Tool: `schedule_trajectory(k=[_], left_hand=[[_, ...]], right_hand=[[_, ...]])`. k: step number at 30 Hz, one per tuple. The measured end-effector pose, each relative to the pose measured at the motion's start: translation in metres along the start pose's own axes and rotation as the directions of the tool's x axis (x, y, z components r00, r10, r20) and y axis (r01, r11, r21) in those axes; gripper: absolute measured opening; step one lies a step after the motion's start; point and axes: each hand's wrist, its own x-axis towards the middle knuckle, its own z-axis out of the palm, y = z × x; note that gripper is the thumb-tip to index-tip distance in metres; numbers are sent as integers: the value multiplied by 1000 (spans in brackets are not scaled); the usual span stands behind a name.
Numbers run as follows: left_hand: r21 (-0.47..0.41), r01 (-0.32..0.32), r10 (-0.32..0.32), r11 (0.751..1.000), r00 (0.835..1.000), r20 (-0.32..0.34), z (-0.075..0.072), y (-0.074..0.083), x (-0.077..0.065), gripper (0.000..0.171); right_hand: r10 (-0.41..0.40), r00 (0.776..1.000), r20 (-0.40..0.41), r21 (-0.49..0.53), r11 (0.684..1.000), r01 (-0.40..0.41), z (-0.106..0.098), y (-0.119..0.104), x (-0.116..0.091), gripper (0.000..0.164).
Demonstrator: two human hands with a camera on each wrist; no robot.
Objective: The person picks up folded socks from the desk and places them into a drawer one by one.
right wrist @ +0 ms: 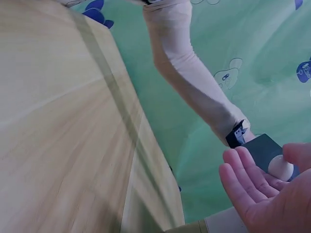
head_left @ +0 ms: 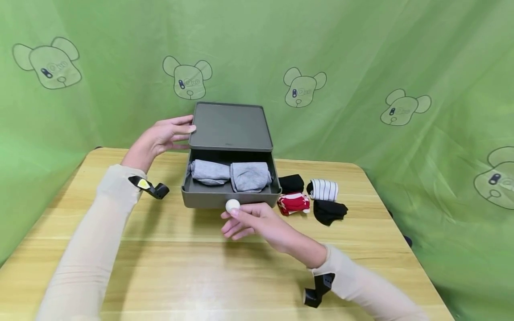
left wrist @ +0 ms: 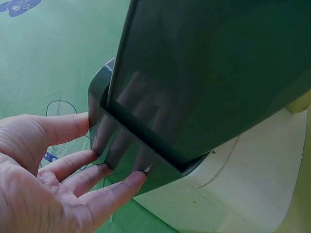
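A dark grey box [head_left: 230, 127] stands at the back of the wooden table, its drawer [head_left: 205, 199] pulled out toward me. Two rolled grey socks [head_left: 209, 171] [head_left: 250, 176] lie side by side in the drawer. My left hand [head_left: 176, 131] rests with straight fingers against the box's left rear corner; in the left wrist view the fingertips [left wrist: 121, 182] touch the box wall [left wrist: 194, 87]. My right hand [head_left: 237, 216] pinches the white round knob [head_left: 232, 205] on the drawer front. The right wrist view shows that knob [right wrist: 281, 167] between the thumb and curled fingers [right wrist: 243, 174].
To the right of the drawer lie a black sock [head_left: 291, 183], a white striped sock [head_left: 323, 189], a red patterned sock [head_left: 294, 203] and another black sock [head_left: 329, 211]. The table [head_left: 160, 267] has rounded corners. Green cloth hangs behind and around it.
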Motion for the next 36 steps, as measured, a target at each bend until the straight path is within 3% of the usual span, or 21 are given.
schedule_trajectory(k=[7,36], left_hand=[[-2,1,-1,1000,1000,2,1,1,0,70],[18,-12,12,1000,1000,5,2,-1,-2,69]], right_hand=[[-49,998,-32,33,998,51,2,1,2,42],[-64,991,-121,1,998,65,-16,-6,39,37]])
